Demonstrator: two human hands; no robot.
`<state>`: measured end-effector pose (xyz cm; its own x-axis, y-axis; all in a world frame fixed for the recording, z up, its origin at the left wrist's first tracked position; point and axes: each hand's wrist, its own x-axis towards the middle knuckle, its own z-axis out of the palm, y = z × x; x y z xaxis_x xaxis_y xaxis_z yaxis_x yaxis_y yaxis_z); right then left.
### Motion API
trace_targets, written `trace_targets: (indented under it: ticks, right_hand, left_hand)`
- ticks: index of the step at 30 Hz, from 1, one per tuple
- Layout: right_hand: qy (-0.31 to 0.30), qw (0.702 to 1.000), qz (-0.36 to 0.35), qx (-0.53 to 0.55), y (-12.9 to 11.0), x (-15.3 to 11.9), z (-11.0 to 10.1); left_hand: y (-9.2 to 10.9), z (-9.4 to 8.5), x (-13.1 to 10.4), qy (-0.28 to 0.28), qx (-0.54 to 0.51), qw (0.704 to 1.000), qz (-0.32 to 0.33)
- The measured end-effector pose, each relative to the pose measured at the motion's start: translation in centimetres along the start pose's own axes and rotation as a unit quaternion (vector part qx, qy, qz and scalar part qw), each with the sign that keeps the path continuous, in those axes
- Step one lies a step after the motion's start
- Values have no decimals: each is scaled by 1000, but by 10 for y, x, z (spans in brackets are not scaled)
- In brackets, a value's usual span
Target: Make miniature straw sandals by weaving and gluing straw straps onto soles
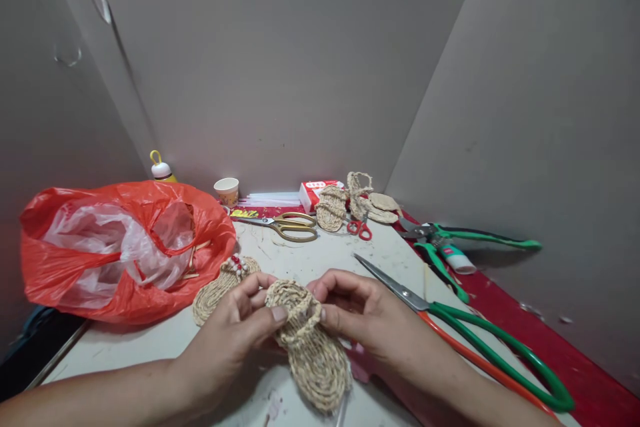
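From here, my left grip (233, 327) and right grip (373, 313) both pinch the woven slipper (320, 368); I'd press its strap (306, 327) gently and evenly.

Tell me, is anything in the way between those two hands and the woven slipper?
Nothing visible is: the left hand and right hand both grasp the woven slipper directly. The big scissors lie beside the right hand, not between it and the slipper.
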<state>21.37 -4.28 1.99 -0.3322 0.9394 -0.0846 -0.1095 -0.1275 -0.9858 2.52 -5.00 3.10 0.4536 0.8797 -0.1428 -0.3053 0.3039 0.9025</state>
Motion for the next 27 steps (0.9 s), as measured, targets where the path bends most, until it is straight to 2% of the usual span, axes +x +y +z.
trace_targets:
  ticks: [4,8,13,21,27]
  right_hand:
    - [5,1000,3,20,4,1,-1]
    - [13,999,37,34,7,1,0]
    - [41,996,17,82,-1,2,4]
    - [28,996,45,72,-2,2,4]
    - [25,988,82,131,-2,3,5]
  left_hand:
    - [1,-1,-1,5,15,1000,3]
    - [2,-2,-2,-3,28,1000,8]
    - [1,-1,-1,-12,50,998,25]
    - [3,1,0,11,80,997,15]
    - [3,0,0,2,104,994,13]
